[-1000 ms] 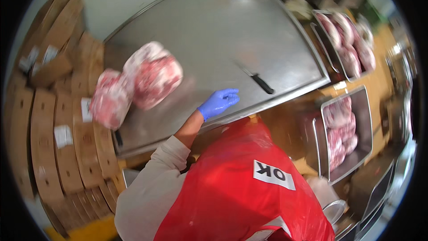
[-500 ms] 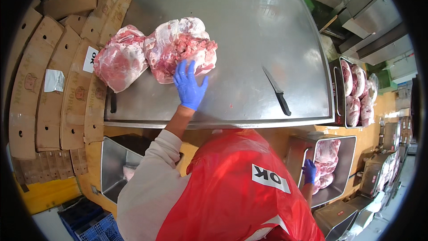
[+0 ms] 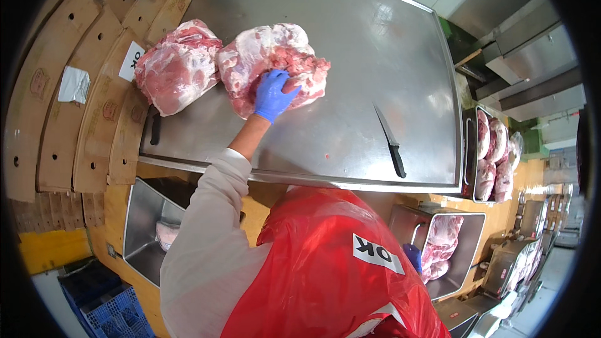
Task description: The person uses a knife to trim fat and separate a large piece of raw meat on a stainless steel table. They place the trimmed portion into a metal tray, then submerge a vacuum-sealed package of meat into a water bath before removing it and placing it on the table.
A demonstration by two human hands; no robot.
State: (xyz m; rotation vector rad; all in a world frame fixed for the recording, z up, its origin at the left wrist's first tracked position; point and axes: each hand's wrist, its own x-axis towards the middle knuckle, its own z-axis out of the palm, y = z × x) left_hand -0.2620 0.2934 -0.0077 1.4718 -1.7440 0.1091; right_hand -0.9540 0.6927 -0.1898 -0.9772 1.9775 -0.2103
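Observation:
My left hand (image 3: 275, 91), in a blue glove, has its fingers curled into the front of a large raw meat piece (image 3: 250, 50) on the steel table (image 3: 338, 37). A second pink meat piece (image 3: 175, 72) lies just left of it. A knife (image 3: 392, 150) with a black handle lies to the right, and another black handle (image 3: 155, 130) shows at the table's left end. My right hand (image 3: 411, 256), also gloved, is low beside a steel bin of meat (image 3: 443, 233), mostly hidden behind my red apron (image 3: 325, 250), so its fingers are unclear.
Flattened cardboard boxes (image 3: 62, 112) are stacked at the left, above blue plastic crates (image 3: 116, 310). A steel bin (image 3: 141, 244) with a little meat stands below the table's left end. Another meat-filled bin (image 3: 494, 156) is beside the right end, with more steel bins (image 3: 507, 263) farther right.
My left hand has moved from the open table left and forward onto the larger meat, fingers now curling into it. My right hand, visible half a second ago, has slipped mostly behind the apron.

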